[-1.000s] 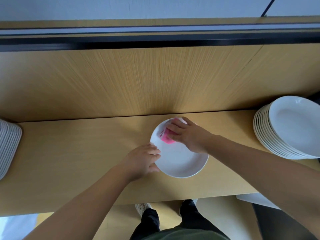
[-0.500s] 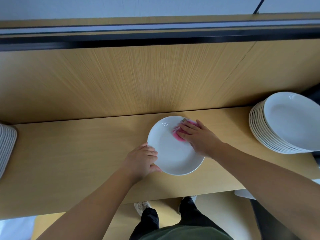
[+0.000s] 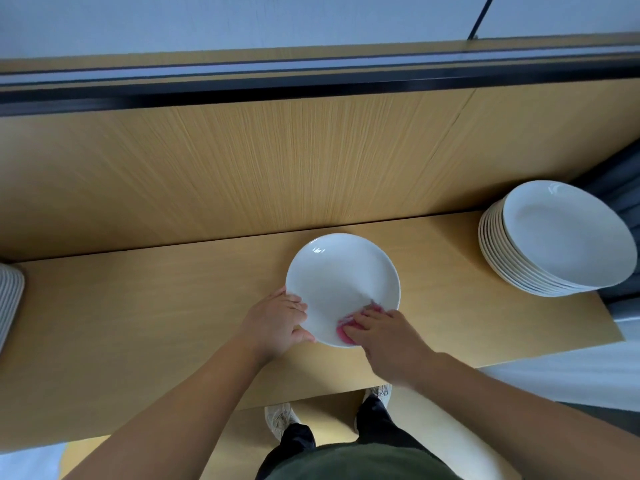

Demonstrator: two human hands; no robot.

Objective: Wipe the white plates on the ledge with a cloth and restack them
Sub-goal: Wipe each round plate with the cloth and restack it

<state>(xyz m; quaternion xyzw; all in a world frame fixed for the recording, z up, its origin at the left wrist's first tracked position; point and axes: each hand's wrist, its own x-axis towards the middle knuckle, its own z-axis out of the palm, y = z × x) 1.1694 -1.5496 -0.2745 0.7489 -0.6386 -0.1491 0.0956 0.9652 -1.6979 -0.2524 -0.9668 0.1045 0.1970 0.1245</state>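
The right hand (image 3: 388, 341) presses the cloth (image 3: 344, 329) under flat, close fingers at the plate (image 3: 341, 278)'s near rim, so the plate's centre lies beyond them. The left hand (image 3: 277, 320) pinches its left rim.

Of the pink cloth (image 3: 343, 329) only a small edge shows; the rest lies under the flat fingers of the right hand (image 3: 384, 341). The near rim of the plate (image 3: 341, 282) is covered by this hand and by the left hand (image 3: 277, 323), which grips it. The left stack (image 3: 8, 299) is cut off by the picture's edge. In the right stack (image 3: 502, 261) the lower plates show only their rims. The ledge (image 3: 138, 323) hides part of both shoes (image 3: 280, 419). Both forearms are cut off at the bottom edge.
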